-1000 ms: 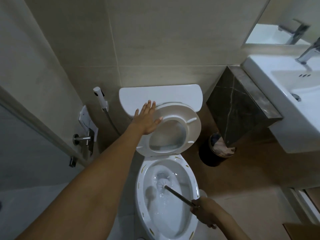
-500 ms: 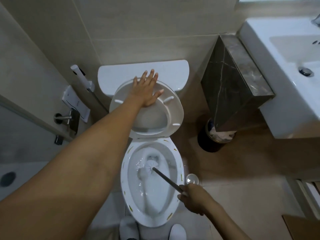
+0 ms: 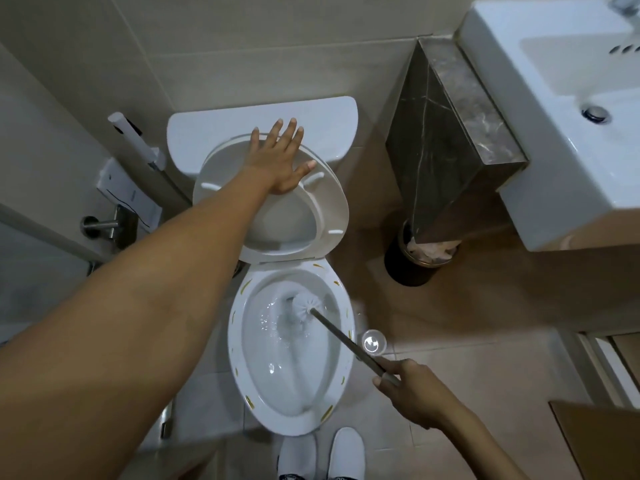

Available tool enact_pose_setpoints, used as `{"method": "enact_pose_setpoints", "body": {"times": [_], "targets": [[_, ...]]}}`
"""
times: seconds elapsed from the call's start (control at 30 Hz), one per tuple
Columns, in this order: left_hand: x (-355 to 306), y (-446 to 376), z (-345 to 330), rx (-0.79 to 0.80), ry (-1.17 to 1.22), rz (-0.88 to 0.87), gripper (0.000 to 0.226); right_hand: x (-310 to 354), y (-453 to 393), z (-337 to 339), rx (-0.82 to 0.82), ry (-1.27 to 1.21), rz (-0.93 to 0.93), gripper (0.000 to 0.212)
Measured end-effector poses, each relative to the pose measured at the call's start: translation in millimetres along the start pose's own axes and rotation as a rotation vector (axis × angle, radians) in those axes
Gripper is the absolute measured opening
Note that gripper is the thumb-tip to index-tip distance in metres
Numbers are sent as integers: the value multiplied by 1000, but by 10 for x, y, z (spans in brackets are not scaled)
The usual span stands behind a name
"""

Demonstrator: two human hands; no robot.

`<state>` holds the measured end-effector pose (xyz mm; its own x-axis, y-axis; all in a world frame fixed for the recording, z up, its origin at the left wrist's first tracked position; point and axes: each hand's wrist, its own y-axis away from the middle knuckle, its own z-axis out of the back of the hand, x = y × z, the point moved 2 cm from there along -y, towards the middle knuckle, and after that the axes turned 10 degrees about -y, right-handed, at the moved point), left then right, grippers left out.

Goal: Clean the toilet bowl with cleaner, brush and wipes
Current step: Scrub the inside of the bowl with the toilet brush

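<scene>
A white toilet bowl (image 3: pixel 343 386) stands below me with its seat (image 3: pixel 329 209) raised against the cistern (image 3: pixel 214 133). My left hand (image 3: pixel 280 161) lies flat, fingers spread, on the top of the raised seat. My right hand (image 3: pixel 412 389) grips the dark handle of a toilet brush (image 3: pixel 341 336). The white brush head (image 3: pixel 304 303) is inside the bowl near its back wall, over the water. Yellow-green streaks dot the bowl's rim.
A clear round brush holder (image 3: pixel 374 341) sits on the floor right of the bowl. A black bin (image 3: pixel 415 261) with crumpled paper stands under a dark marble block (image 3: pixel 450 133). A white sink (image 3: pixel 568 109) is at right, a bidet sprayer (image 3: pixel 135 140) at left. White slippers (image 3: pixel 322 455) show below.
The view has tilted down toward the bowl. The brush head has shifted from the bowl's middle toward its back right wall. My left hand stays on the raised seat.
</scene>
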<state>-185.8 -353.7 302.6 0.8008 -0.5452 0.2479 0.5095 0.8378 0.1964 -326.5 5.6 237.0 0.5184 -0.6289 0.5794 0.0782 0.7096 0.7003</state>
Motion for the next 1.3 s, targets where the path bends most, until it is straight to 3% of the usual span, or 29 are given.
{"method": "enact_pose_setpoints", "body": {"times": [0.17,0.43,1.0,1.3], "targets": [[9,-18,22,25,-21,-20,75,-189,164,227,-134,-85,-48,47],[-32,-27,10,3,-66,-47,77,-524,104,381,-264,-160,-156,47],[-160,-127,-163,-167,-216,-126,79,-1633,-876,-566,-172,-268,-453,34],[-138,-151,-228,-258,-239,-178,84,-1903,-1201,-807,-200,-319,-490,47]]}}
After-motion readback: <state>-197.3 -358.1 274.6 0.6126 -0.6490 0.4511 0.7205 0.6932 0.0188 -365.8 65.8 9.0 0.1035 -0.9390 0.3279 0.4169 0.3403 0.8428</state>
